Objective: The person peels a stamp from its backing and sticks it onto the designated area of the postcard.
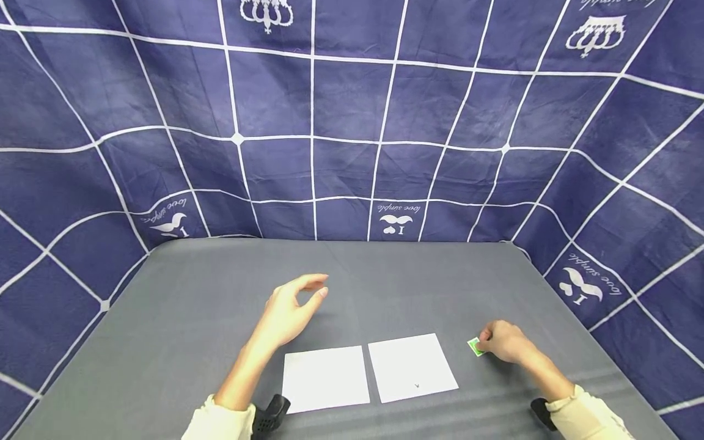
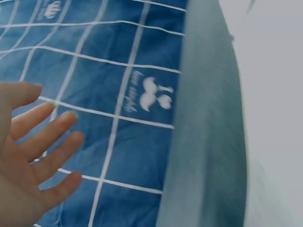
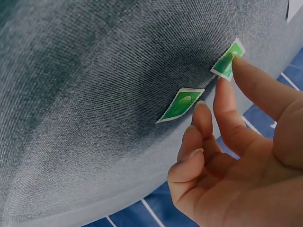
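My right hand (image 1: pixel 506 341) pinches a small green postage stamp (image 3: pixel 220 67) with a white perforated edge between thumb and index finger. A second green stamp (image 3: pixel 181 105) lies on the grey cloth beside the other fingertips, which are curled loosely in the right wrist view. My left hand (image 1: pixel 287 313) is raised over the table behind the left white sheet (image 1: pixel 324 382), its fingers relaxed and spread. Nothing is between the left fingers. To the right lies another white sheet (image 1: pixel 409 366), with a tiny dark mark near its front edge.
A grey cloth (image 1: pixel 209 305) covers the table. Around its back and sides hangs a blue curtain (image 1: pixel 352 171) with white grid lines. Both white sheets lie side by side near the front, with a narrow gap between them. A dark wrist strap (image 1: pixel 271 415) shows at the left sleeve.
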`<act>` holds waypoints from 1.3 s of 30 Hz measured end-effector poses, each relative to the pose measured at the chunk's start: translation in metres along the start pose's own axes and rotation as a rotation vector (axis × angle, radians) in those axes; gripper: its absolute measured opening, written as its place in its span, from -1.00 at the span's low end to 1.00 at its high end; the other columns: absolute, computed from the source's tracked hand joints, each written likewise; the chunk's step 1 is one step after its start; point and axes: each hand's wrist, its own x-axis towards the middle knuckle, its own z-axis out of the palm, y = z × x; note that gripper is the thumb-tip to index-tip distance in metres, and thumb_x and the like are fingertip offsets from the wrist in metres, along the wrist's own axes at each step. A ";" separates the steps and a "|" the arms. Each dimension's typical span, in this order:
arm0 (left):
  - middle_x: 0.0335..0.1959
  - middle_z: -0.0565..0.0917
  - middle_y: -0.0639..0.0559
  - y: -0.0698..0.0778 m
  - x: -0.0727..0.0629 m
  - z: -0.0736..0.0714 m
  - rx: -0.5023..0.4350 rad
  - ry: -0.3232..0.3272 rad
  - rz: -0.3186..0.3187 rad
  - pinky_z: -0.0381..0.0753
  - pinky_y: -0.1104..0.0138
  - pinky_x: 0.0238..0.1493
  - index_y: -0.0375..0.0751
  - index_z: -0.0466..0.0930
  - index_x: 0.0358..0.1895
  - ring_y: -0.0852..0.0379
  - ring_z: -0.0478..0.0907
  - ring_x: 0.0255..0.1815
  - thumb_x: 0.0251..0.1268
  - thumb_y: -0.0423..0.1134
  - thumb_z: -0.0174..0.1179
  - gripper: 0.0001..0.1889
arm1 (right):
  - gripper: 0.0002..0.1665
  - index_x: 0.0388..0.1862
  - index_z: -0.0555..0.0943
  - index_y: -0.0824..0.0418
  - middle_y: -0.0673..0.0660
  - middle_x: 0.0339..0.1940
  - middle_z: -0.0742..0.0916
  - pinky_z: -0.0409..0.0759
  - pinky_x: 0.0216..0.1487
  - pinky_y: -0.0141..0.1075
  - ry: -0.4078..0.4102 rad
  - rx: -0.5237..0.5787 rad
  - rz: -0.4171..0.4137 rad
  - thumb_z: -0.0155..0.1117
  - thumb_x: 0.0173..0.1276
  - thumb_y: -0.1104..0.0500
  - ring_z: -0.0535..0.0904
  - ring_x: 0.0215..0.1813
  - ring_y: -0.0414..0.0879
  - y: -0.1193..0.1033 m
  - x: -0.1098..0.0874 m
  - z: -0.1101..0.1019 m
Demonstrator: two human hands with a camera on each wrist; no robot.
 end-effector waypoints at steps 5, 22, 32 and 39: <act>-0.10 0.68 0.10 0.018 -0.003 0.002 -0.102 0.016 0.007 0.42 0.04 0.10 -0.04 0.62 0.06 0.10 0.56 0.05 0.33 -0.18 0.21 -0.73 | -0.81 -0.57 0.50 0.22 -0.02 -0.63 0.48 0.30 -0.51 -0.26 -0.026 0.102 -0.021 0.37 0.07 0.29 0.34 -0.53 -0.12 -0.001 0.003 -0.009; -0.15 0.70 0.10 0.050 -0.014 0.049 -0.292 -0.156 -0.016 0.56 0.15 -0.10 -0.11 0.65 -0.01 0.16 0.63 -0.13 0.36 -0.20 0.16 -0.78 | -0.85 -0.24 0.62 0.40 0.10 -0.50 0.69 0.53 -0.36 -0.34 0.068 0.566 -0.248 0.27 0.32 0.29 0.54 -0.45 -0.21 -0.108 0.013 -0.021; -0.21 0.71 -0.04 0.044 -0.011 0.063 -0.373 -0.115 -0.122 0.58 0.22 -0.20 -0.23 0.65 -0.01 0.10 0.65 -0.23 0.38 -0.15 0.13 -0.72 | -0.86 -0.23 0.67 0.33 0.08 -0.42 0.72 0.53 -0.31 -0.37 0.072 0.694 -0.367 0.31 0.29 0.27 0.57 -0.42 -0.19 -0.168 0.010 -0.004; -0.30 0.71 -0.12 0.042 -0.008 0.061 -0.491 -0.078 -0.098 0.59 0.25 -0.15 -0.35 0.68 -0.14 0.07 0.65 -0.24 0.40 -0.24 0.12 -0.76 | -0.88 -0.23 0.67 0.28 0.05 -0.45 0.72 0.50 -0.31 -0.37 0.095 0.727 -0.399 0.30 0.30 0.25 0.57 -0.45 -0.16 -0.179 0.011 0.000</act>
